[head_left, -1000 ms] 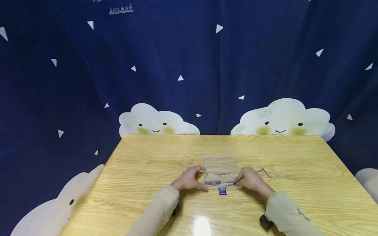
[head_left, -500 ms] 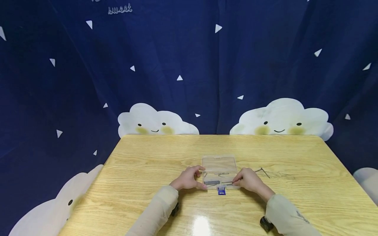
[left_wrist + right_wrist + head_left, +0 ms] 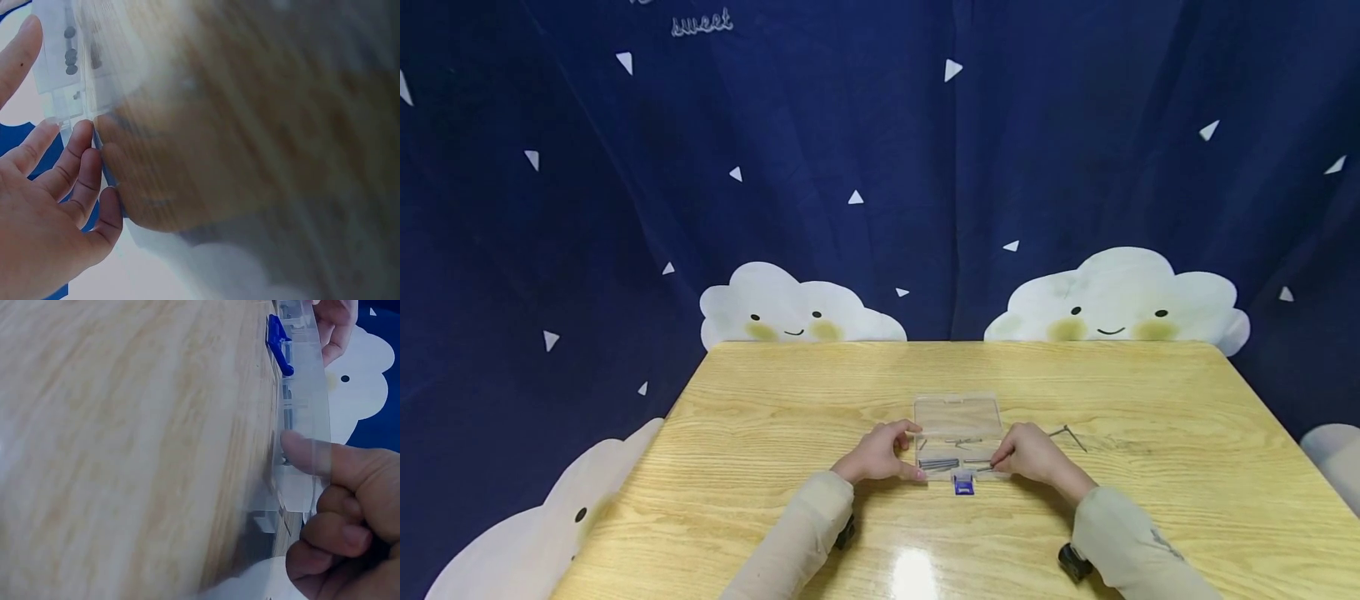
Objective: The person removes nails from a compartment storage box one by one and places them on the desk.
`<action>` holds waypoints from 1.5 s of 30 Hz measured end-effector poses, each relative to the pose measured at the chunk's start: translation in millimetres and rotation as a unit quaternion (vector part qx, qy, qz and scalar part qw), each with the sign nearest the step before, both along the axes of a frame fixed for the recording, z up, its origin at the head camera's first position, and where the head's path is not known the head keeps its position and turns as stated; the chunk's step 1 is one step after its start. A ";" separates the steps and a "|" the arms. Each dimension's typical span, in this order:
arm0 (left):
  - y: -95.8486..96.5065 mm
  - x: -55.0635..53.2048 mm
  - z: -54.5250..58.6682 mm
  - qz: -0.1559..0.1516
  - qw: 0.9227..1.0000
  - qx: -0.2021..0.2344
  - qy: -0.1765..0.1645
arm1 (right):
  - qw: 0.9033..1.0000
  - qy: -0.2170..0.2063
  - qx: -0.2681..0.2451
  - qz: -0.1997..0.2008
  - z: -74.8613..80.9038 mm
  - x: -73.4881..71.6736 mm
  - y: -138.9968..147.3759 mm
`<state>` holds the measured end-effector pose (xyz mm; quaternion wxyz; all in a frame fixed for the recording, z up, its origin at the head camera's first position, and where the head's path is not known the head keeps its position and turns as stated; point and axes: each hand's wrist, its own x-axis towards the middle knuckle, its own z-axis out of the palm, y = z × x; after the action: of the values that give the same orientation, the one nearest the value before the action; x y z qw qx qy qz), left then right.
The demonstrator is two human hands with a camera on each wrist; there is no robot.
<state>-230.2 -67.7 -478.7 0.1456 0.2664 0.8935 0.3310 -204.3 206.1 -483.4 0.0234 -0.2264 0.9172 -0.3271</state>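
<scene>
A clear plastic box (image 3: 957, 414) lies with its lid raised on the table. Long grey nails (image 3: 938, 464) fill its front left compartment, and a few shorter metal pieces (image 3: 964, 442) lie further back. My left hand (image 3: 880, 452) holds the box's left side, thumb at the front corner and fingers toward the hinge. At the front right compartment, my right hand (image 3: 1033, 457) has thumb and fingertips together on a thin nail (image 3: 977, 461). In the right wrist view the thumb is seen through the box's wall, the other fingers curled beneath; the pinch itself is partly hidden.
Two thin metal pieces (image 3: 1073, 437) lie on the table to the right of the box, forming an angle. A blue latch (image 3: 964, 485) hangs down at the box's front. Behind the wooden table (image 3: 805, 383) hangs a dark blue curtain (image 3: 820, 125) with clouds.
Both hands stay at the box almost unmoved. The right fingertips shift very slightly over the front right compartment; the head view drifts a little.
</scene>
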 end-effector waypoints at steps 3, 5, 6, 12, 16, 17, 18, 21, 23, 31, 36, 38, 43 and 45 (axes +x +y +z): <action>0.1 0.1 0.0 0.001 1.000 0.000 0.003 | 1.000 0.007 0.007 -0.008 0.7 1.4 -1.3; 0.2 0.1 0.4 0.001 1.000 0.001 0.004 | 1.000 0.010 0.009 -0.008 1.2 2.4 -2.0; 0.2 0.1 0.4 0.000 1.000 0.003 0.005 | 1.000 0.011 0.010 -0.009 1.4 2.9 -2.2; 0.4 0.3 0.0 0.000 1.000 0.014 0.002 | 1.000 0.007 0.022 -0.013 1.9 5.1 -3.0; -0.6 0.2 -2.2 -0.002 1.000 0.018 0.006 | 0.999 0.016 0.029 -0.005 1.6 5.3 -2.6; -1.0 0.1 -2.6 -0.004 1.000 0.021 0.008 | 0.999 0.019 0.029 -0.002 1.8 5.3 -2.4; -1.5 0.0 -2.9 -0.007 1.000 0.022 0.011 | 0.999 0.021 0.029 0.001 2.1 5.3 -2.2; -3.0 0.6 -1.9 -0.018 0.999 0.027 0.027 | 0.999 0.029 0.032 0.013 3.3 5.4 -1.9; -3.4 0.6 -1.3 -0.020 0.999 0.030 0.031 | 0.999 0.032 0.039 0.020 4.3 5.0 -1.9; 0.0 -2.0 -4.4 0.002 1.000 0.003 0.010 | 0.997 0.023 0.060 0.052 9.7 4.6 -0.7; 0.8 -0.9 -2.4 0.001 1.000 -0.003 0.010 | 0.997 -0.009 0.042 0.064 11.7 5.3 1.2; 0.8 -0.8 -2.2 0.000 1.000 -0.004 0.011 | 0.997 -0.022 0.035 0.064 11.4 5.0 1.4; 1.2 -0.4 -1.5 -0.001 1.000 -0.011 0.018 | 0.997 -0.041 0.024 0.068 11.7 5.4 1.1; 1.3 -0.7 -1.0 -0.003 1.000 -0.010 0.021 | 0.996 -0.043 0.024 0.075 13.4 6.1 1.1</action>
<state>-231.0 -66.5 -479.7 0.1309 0.2747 0.8988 0.3157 -198.3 207.1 -470.0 0.0926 -0.2796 0.9034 -0.3117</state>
